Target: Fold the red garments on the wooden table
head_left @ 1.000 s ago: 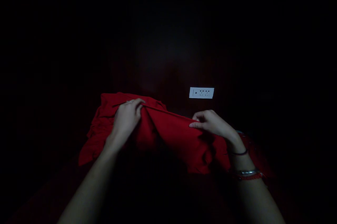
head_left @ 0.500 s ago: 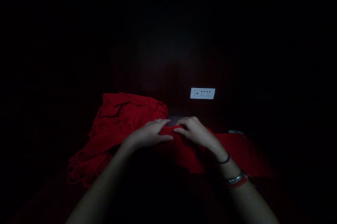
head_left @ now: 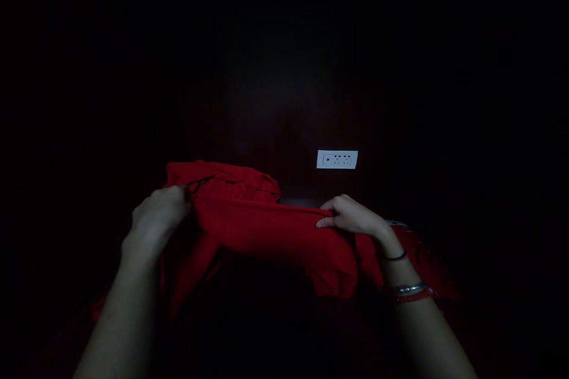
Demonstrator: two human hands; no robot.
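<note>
A red scarf (head_left: 262, 225) is stretched sideways between my two hands, its upper edge nearly straight and its lower part hanging down. My left hand (head_left: 157, 216), slightly smeared by motion, is closed at the scarf's left end; its fingertips are turned away from me. At the other end, my right hand (head_left: 349, 214) pinches the upper edge between thumb and fingers. Behind the stretched part lies a bunched heap of the red cloth (head_left: 222, 174). Whether the heap and the stretched part are one piece cannot be made out.
More red cloth (head_left: 422, 266) lies on the right beyond my right wrist. A thin pale-edged object (head_left: 396, 223) rests at its far edge. On the dark wall behind is a white socket plate (head_left: 336, 159). Most of the surroundings are lost in darkness.
My left hand has moved left and closed on the scarf, pulling it out wide. My right hand has shifted a little to the right, still pinching the edge.
</note>
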